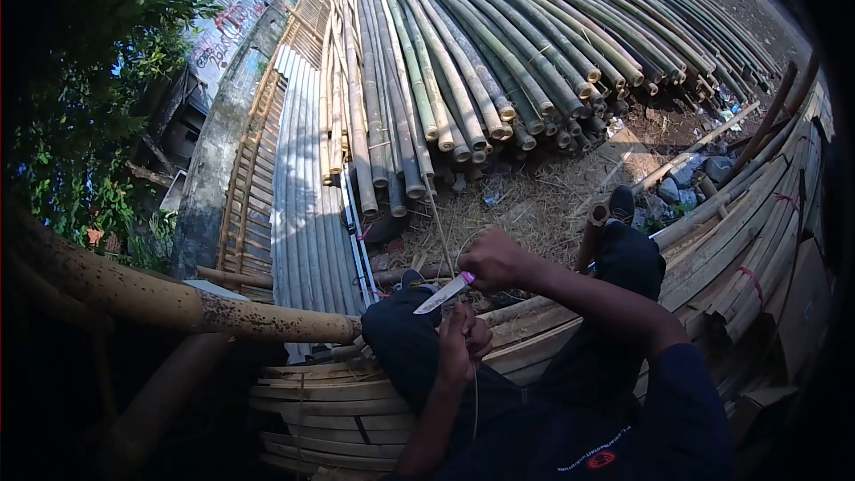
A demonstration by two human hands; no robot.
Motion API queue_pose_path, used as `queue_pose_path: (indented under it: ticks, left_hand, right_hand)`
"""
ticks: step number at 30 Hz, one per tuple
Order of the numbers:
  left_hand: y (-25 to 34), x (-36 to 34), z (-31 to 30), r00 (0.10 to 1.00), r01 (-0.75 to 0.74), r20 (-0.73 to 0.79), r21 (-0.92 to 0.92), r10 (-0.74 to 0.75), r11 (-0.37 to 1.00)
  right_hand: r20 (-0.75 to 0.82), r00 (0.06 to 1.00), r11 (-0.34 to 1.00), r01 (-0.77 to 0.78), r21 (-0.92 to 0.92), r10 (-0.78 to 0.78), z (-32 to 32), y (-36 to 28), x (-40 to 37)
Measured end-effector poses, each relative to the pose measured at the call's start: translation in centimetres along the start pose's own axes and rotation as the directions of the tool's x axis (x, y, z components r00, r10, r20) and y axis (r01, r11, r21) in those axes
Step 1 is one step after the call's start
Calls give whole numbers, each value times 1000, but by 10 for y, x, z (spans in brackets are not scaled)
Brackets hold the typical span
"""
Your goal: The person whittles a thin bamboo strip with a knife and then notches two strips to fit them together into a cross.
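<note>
My right hand (pixel 495 260) is closed around the pink handle of a knife (pixel 442 295), its blade pointing down and to the left. Just below the blade, my left hand (pixel 464 344) pinches a thin bamboo strip (pixel 440 224). The strip rises past the knife toward the stacked poles, and its other end hangs below my left hand over my lap. Both hands are between my bent knees, with the blade right above my left fingers.
Long bamboo poles (pixel 443 62) lie stacked ahead, over straw-littered ground (pixel 534 205). Bundled split bamboo (pixel 744 272) lies to the right and more slats (pixel 343 410) lie beneath me. A thick bamboo pole (pixel 267 316) juts in from the left, near corrugated sheeting (pixel 303 214).
</note>
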State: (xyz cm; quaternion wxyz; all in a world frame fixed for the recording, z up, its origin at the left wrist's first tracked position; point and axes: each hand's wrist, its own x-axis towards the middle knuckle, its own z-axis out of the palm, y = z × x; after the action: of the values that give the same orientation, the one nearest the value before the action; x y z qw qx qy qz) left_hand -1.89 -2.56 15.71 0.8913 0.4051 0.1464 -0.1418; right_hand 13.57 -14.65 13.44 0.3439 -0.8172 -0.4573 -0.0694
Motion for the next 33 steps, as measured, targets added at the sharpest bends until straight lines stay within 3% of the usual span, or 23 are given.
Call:
queue_pose_path:
  ticks: [2, 6, 8, 12, 18, 20, 22, 23, 24, 26, 27, 29, 30, 32, 33]
  left_hand:
    - [2, 0, -1, 1000, 2, 24, 13, -2, 1000]
    - [15, 15, -12, 998, 70, 16, -136, -68, 988]
    - [22, 22, -16, 1000, 23, -9, -2, -23, 1000]
    - [18, 20, -9, 997, -16, -74, 164, 29, 986]
    - [19, 23, -19, 999, 13, -36, 70, -11, 997]
    - [20, 23, -24, 997, 54, -53, 76, -50, 996]
    - [5, 14, -18, 994, 40, -101, 105, -30, 994]
    - [2, 6, -15, 995, 59, -89, 98, -50, 993]
    - [-1, -3, -12, 995, 76, -71, 98, -69, 992]
    - [-3, -11, -10, 993, 115, -34, 203, -111, 972]
    - [-1, -14, -9, 991, 131, -25, 158, -128, 979]
    - [9, -9, -16, 992, 122, 15, 95, -124, 988]
    - [16, -5, -19, 994, 108, 21, 86, -110, 990]
    - [27, -1, -25, 999, 47, -27, 82, -45, 995]
    - [30, 1, -27, 999, 36, -34, 39, -34, 999]
  right_hand:
    - [-54, 995, 987, -94, -133, 88, -13, 17, 7]
    - [-58, 986, 972, -163, -168, 156, -7, 17, 16]
    - [-77, 982, 970, -185, -156, 175, -3, 14, 16]
    - [8, 998, 993, -58, -98, 59, 1, 9, 14]
    - [-70, 975, 964, -218, -154, 210, 16, 23, 17]
    - [47, 987, 980, -147, -137, 155, 19, 7, 14]
    - [51, 983, 975, -166, -147, 175, 17, 32, 15]
    - [-100, 918, 911, -393, -127, 383, 14, 60, 19]
    - [-249, 786, 799, -598, -72, 566, 6, 87, 23]
    - [-262, 741, 724, -666, -177, 618, -15, 105, 21]
    - [-250, 742, 728, -665, -166, 622, -10, 96, 20]
    - [-325, 703, 759, -646, 82, 633, -11, 81, 22]
    - [-326, 713, 768, -637, 70, 621, -12, 76, 22]
    - [-233, 736, 769, -580, 267, 636, -7, 62, 11]
    - [-203, 762, 785, -563, 260, 614, -4, 53, 8]
